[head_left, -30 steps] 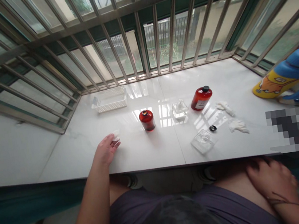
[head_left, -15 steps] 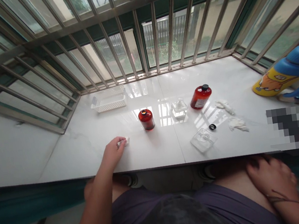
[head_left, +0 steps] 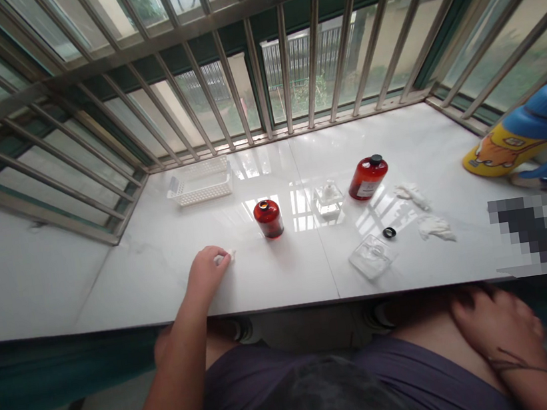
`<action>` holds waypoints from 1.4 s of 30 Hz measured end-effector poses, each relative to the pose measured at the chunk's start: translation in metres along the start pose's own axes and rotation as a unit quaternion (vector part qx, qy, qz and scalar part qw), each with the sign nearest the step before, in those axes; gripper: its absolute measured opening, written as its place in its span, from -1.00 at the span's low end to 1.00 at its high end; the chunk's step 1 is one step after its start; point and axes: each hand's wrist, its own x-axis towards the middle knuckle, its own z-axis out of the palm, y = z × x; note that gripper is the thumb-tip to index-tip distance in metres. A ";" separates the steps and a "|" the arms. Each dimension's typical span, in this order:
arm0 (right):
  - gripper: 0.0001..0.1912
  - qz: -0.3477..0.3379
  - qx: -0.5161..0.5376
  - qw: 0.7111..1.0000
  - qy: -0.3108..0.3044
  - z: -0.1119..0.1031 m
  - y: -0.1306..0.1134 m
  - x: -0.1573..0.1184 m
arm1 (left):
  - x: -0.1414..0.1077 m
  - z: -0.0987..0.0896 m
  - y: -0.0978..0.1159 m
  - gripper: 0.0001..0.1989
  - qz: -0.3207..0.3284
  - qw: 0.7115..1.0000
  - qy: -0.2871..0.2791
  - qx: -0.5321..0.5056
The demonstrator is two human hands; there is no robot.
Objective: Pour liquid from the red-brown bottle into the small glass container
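My left hand (head_left: 206, 272) is closed on a crumpled white tissue (head_left: 232, 255), pressing it to the white tabletop; most of the tissue is hidden by the fingers. Just right of it stands a red-brown bottle (head_left: 268, 222) with no cap on its neck. My right hand (head_left: 497, 318) lies flat on my right thigh below the table edge, fingers stretched out and holding nothing. Farther right are a second red-brown bottle (head_left: 368, 180) with a black cap, a small clear glass bottle (head_left: 328, 200), a clear square container (head_left: 369, 259) and a black ring-shaped cap (head_left: 389, 233).
Two crumpled tissues (head_left: 437, 229) lie on the right of the table. A white plastic basket (head_left: 203, 186) sits at the back left. On the far right a yellow and blue water bottle (head_left: 502, 144) stands beside a blurred-out patch. Metal window bars (head_left: 259, 79) close off the back.
My left hand has shifted slightly, its fingers curling more over the tissue. The right hand and the bottles stay where they were.
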 end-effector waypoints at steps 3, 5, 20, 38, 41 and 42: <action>-0.35 0.009 -0.041 0.999 0.008 -0.005 -0.004 -0.001 | 0.006 -0.003 -0.010 -0.82 -0.029 0.999 0.024 0.008; -0.34 0.003 -0.047 0.999 0.009 -0.008 -0.007 -0.003 | 0.009 -0.007 -0.015 -0.77 -0.033 0.999 0.028 0.006; -0.35 0.007 -0.048 0.999 0.011 -0.002 -0.004 -0.001 | 0.019 -0.013 -0.033 -0.70 -0.072 0.997 -0.031 -0.013; -0.47 0.012 -0.054 0.998 0.030 -0.010 -0.015 -0.003 | 0.014 -0.052 -0.024 -0.63 -0.026 0.996 0.079 0.032; -0.54 -0.011 -0.015 0.999 0.040 -0.018 -0.015 -0.001 | 0.002 -0.042 -0.014 -0.67 -0.008 0.999 0.035 0.028; -0.55 -0.014 0.018 0.999 0.044 -0.022 -0.014 0.000 | -0.003 -0.038 -0.008 -0.69 -0.007 0.999 0.023 0.023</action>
